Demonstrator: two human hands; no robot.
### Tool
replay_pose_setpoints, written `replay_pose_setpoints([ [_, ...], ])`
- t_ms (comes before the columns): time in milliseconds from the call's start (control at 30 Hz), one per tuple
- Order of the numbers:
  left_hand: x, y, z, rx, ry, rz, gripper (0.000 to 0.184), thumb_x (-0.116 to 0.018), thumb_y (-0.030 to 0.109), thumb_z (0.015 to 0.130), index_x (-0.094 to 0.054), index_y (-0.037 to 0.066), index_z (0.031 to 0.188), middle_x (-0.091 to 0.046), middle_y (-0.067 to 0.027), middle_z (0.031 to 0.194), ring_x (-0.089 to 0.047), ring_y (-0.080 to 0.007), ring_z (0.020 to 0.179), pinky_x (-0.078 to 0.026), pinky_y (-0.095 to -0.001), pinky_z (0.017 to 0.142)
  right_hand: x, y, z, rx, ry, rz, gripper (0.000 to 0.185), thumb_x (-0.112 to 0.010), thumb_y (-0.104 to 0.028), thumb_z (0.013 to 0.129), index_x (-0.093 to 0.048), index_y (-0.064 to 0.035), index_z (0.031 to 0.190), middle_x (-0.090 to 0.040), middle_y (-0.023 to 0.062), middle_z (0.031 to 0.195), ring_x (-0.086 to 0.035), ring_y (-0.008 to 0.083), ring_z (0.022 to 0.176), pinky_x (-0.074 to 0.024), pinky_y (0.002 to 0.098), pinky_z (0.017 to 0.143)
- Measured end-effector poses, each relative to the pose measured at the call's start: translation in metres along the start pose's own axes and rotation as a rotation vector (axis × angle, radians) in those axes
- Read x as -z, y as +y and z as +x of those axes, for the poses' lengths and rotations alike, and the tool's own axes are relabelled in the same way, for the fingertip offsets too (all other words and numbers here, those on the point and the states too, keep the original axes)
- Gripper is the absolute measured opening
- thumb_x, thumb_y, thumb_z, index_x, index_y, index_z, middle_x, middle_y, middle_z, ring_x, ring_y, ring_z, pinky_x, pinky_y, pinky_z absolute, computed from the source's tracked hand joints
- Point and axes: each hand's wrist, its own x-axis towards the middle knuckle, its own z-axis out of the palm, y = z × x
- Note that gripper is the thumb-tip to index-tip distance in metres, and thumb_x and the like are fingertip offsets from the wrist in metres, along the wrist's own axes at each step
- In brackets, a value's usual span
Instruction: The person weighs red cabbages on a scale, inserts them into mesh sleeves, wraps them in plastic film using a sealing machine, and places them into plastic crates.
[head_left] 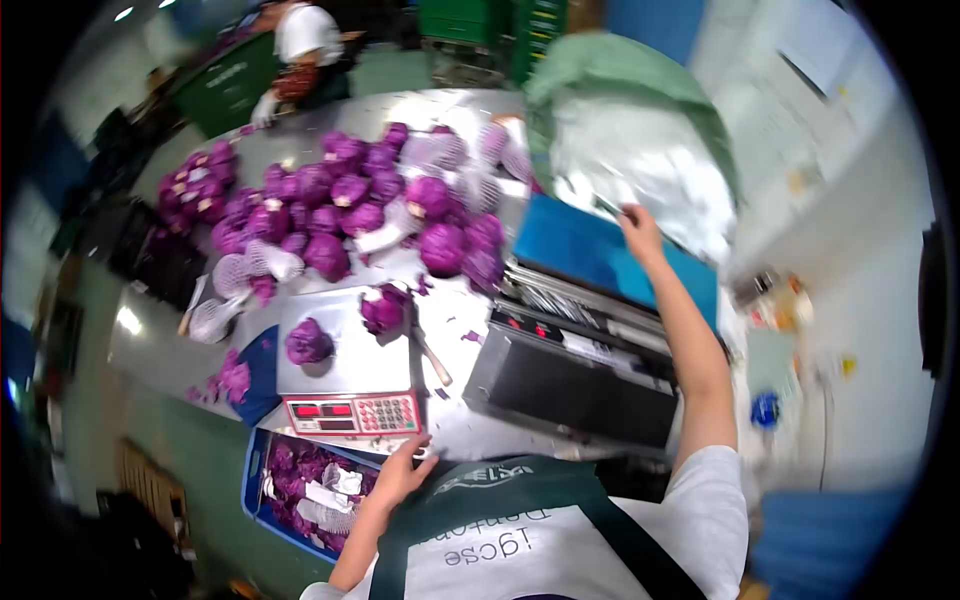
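Observation:
Beside the lower right corner of the red-and-silver scale (350, 412), my left hand (404, 470) is held low with its fingers apart and nothing in them. My right hand (640, 232) reaches over the blue surface (575, 240) of the black machine (572, 385), at the edge of a white plastic pile (630, 150) in a green sack (610, 62). Its fingers are closed near a small dark item too small to name. Two purple cabbages (308, 342) rest on the scale's plate.
Many purple cabbages (325, 257), some in white foam nets, cover the metal table (165, 355). A knife (432, 357) lies right of the scale. Below stands a blue crate (252, 490) of purple leaves. Another person (305, 45) is at the far edge.

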Motion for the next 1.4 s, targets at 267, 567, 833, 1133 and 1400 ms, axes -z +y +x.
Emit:
replay_pose_setpoints([
  [267,-0.005,0.044,0.025,0.133,0.294,-0.038,0.043,-0.061,0.021,0.088,-0.050,0.005,0.126,-0.063,-0.0159,0.108,-0.061,-0.0258,0.101,-0.048,-0.0347,0.085,-0.149,0.148,0.193,-0.187,-0.052,-0.430,0.057,-0.068,-0.030,0.074,-0.054,0.0019,0.120,-0.057,0.0229,0.120,-0.052,0.0381,0.113,-0.0411,0.0449,0.097],
  [567,0.035,0.086,0.089,-0.096,0.182,-0.088,0.038,-0.059,0.020,0.089,-0.053,0.005,0.124,-0.060,-0.0163,0.112,-0.060,-0.0262,0.103,-0.047,-0.0339,0.088,-0.070,-0.067,0.118,0.057,-0.307,0.308,0.033,-0.065,-0.012,0.084,-0.055,0.0043,0.110,-0.062,0.0093,0.101,-0.058,0.0156,0.095,-0.0449,0.0268,0.085],
  [833,0.063,0.169,0.112,-0.882,0.113,-0.147,0.061,-0.064,0.028,0.085,-0.038,0.008,0.137,-0.055,-0.0183,0.120,-0.055,-0.0329,0.109,-0.042,-0.0403,0.093,-0.036,-0.273,-0.152,0.160,-0.337,0.858,0.023,-0.067,0.004,0.076,-0.053,-0.0025,0.093,-0.059,0.0095,0.091,-0.057,0.0163,0.082,-0.0455,0.0279,0.075],
  [1133,0.082,0.105,0.044,-0.715,0.073,-0.465,0.028,-0.059,0.021,0.089,-0.059,-0.001,0.107,-0.066,-0.0102,0.090,-0.064,-0.0203,0.081,-0.049,-0.0328,0.074,-0.060,-0.133,-0.130,0.286,0.041,0.592,0.050,-0.050,-0.021,0.095,-0.035,0.0031,0.137,-0.039,0.0188,0.135,-0.053,0.0206,0.102,-0.0476,0.0346,0.083],
  [1400,0.093,0.043,-0.008,-0.561,0.538,-0.738,0.041,-0.055,0.028,0.093,-0.049,0.000,0.123,-0.055,-0.0105,0.116,-0.055,-0.0173,0.100,-0.045,-0.0289,0.081,-0.160,-0.311,-0.228,-0.266,-0.968,1.111,0.024,-0.049,-0.015,0.096,-0.048,0.0004,0.114,-0.050,0.0099,0.113,-0.053,0.0177,0.097,-0.0465,0.0325,0.081],
])
